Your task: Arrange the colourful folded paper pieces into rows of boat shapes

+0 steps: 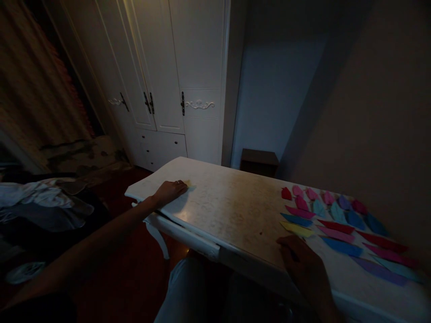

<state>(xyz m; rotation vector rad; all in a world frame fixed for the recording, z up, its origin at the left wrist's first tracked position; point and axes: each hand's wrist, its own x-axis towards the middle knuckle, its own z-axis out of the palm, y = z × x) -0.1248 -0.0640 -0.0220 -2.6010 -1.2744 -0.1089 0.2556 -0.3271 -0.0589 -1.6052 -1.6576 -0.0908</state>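
Observation:
My left hand [171, 192] is at the far left part of the white table [232, 206], its fingers closed over a small pale yellow paper piece [190, 184] with a greenish edge. Most of that piece is hidden under the fingers. By the table's front edge on the right is my right hand [305, 267], loosely bent, with a gap between thumb and fingers and nothing visible in it. It is nearest to a yellow folded paper boat [296, 229]. Beyond and beside it lie rows of folded paper shapes, including a red one [286, 193] and a purple one [379, 271].
A white wardrobe [202, 58] stands behind the table, with a small brown cabinet [259, 158] by the wall. A drawer [185, 235] is under the tabletop. Clothes [47, 195] are heaped at left. My knees are below the front edge.

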